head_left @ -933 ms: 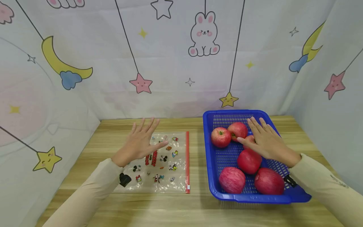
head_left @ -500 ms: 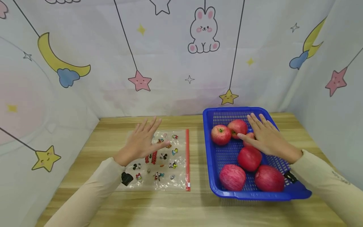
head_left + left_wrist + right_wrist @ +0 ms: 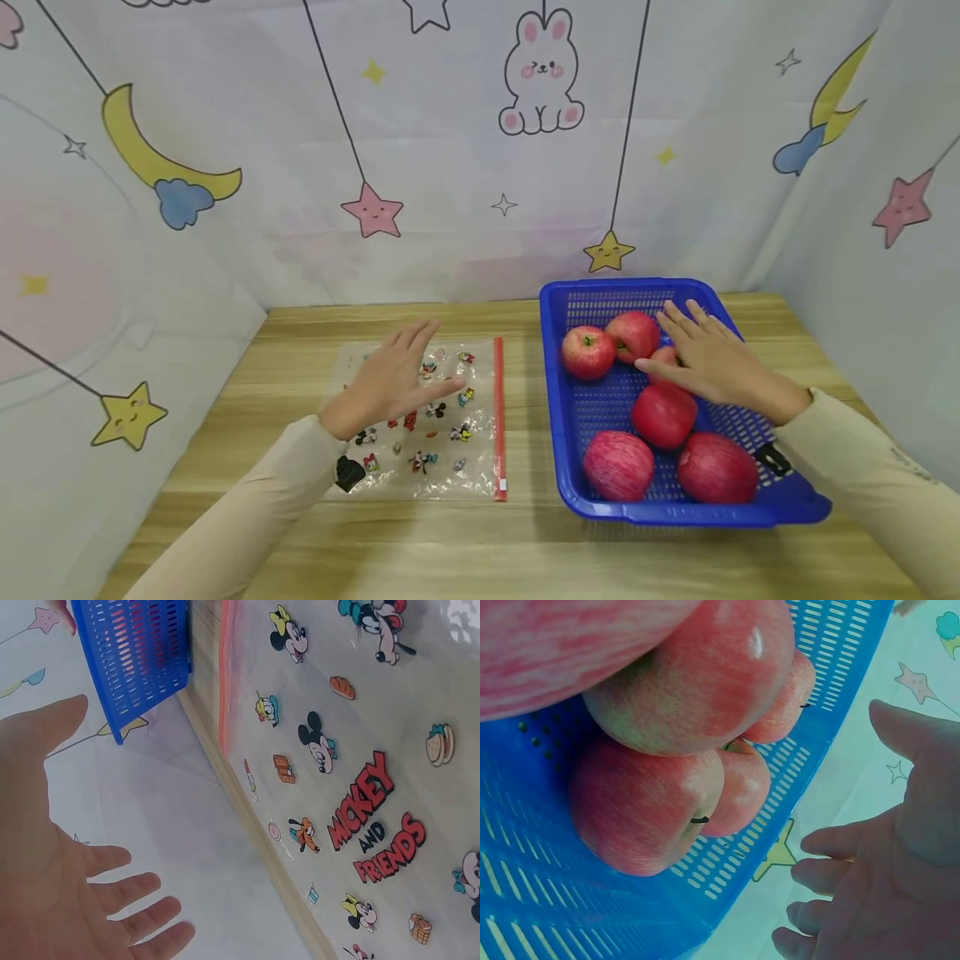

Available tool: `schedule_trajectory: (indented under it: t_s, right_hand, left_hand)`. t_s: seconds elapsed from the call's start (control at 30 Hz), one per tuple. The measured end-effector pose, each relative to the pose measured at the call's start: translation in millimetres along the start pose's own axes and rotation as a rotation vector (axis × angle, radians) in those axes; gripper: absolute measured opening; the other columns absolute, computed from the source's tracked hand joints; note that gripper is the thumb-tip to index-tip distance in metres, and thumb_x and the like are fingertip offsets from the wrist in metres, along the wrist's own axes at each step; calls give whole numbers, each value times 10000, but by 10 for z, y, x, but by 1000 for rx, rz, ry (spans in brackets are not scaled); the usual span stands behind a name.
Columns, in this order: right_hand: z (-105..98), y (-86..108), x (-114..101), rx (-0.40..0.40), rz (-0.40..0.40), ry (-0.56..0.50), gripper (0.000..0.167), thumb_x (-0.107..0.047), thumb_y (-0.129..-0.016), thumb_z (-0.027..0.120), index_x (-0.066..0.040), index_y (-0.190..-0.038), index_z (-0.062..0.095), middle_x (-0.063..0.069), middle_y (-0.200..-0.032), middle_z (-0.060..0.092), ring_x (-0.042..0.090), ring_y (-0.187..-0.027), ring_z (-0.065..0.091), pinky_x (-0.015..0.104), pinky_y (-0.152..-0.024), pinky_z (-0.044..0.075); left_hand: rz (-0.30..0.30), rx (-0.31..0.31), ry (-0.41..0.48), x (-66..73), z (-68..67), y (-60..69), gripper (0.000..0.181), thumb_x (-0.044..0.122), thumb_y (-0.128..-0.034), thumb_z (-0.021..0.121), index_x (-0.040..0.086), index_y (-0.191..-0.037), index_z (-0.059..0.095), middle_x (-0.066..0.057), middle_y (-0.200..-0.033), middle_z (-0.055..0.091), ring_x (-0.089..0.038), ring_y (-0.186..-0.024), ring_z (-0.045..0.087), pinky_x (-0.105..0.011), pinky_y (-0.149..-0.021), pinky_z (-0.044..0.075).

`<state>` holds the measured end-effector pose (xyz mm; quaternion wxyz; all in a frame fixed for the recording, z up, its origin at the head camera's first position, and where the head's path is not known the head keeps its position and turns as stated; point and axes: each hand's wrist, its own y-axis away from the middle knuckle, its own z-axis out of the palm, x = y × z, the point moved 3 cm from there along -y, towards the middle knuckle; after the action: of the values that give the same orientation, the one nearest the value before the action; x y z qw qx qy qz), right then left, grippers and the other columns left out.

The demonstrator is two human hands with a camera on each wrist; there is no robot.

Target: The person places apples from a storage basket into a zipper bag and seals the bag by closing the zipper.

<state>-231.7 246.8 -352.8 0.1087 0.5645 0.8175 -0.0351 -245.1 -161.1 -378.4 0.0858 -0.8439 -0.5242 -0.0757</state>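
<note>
My left hand [image 3: 386, 382] hovers over a clear zip bag [image 3: 442, 483] with a red slider edge and printed cartoon figures; its fingers are extended, the thumb points right, and nothing is held. The bag lies flat on the table, and its "Mickey and Friends" print [image 3: 375, 825] shows in the left wrist view. Over the right side of a blue plastic basket [image 3: 558, 433], my right hand [image 3: 712, 360] is held with straight fingers and holds nothing. Several red apples [image 3: 618, 465] sit in the basket; the hand partly hides one apple [image 3: 666, 367]. In the right wrist view the apples [image 3: 649, 806] cluster together.
The wood-patterned table [image 3: 420, 550] ends at the back against a white curtain [image 3: 450, 267] printed with stars, moons and a rabbit. Curtain sides close in on the left and right. A strip of table separates the bag from the basket.
My left hand has shifted slightly to the right over the bag. The right hand stays over the basket with little movement. The whole head view has drifted a little; the bag and apples lie as before.
</note>
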Motion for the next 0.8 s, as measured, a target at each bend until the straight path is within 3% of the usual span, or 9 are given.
schedule_trajectory:
  t_s: [0.2,0.4,0.57,0.8]
  right_hand:
    - [-32,-16,-31,-16,-34,-2,922,-609,-958,514,115,-1491,315,329,-1575,166,530,-1449,54,657,-1143,95]
    - [-44,-52,-67,-5,-80,13,857,-554,-951,573,150,-1417,423,347,-1539,247,551,-1424,146,670,-1125,155]
    - [-78,-95,-127,19,-131,17,766,-500,-937,631,144,-1338,527,353,-1499,326,568,-1398,207,686,-1100,204]
    - [-90,-134,-220,19,-160,-21,747,-470,-915,684,118,-1350,533,355,-1474,367,570,-1383,247,697,-1072,251]
  left_hand:
    - [-13,27,49,67,1,-2,952,678,-873,592,1,-1503,362,-213,-1491,392,-406,-1376,346,-588,-1069,369]
    - [49,57,43,134,44,-41,835,607,-878,645,-56,-1366,504,-194,-1313,520,-368,-1140,517,-502,-967,465]
    - [77,54,65,190,96,-57,794,590,-884,643,-79,-1301,554,-193,-1205,552,-316,-1028,532,-457,-903,484]
    - [95,31,69,276,180,-65,730,572,-889,654,-58,-1254,593,-165,-1138,576,-255,-927,548,-410,-819,499]
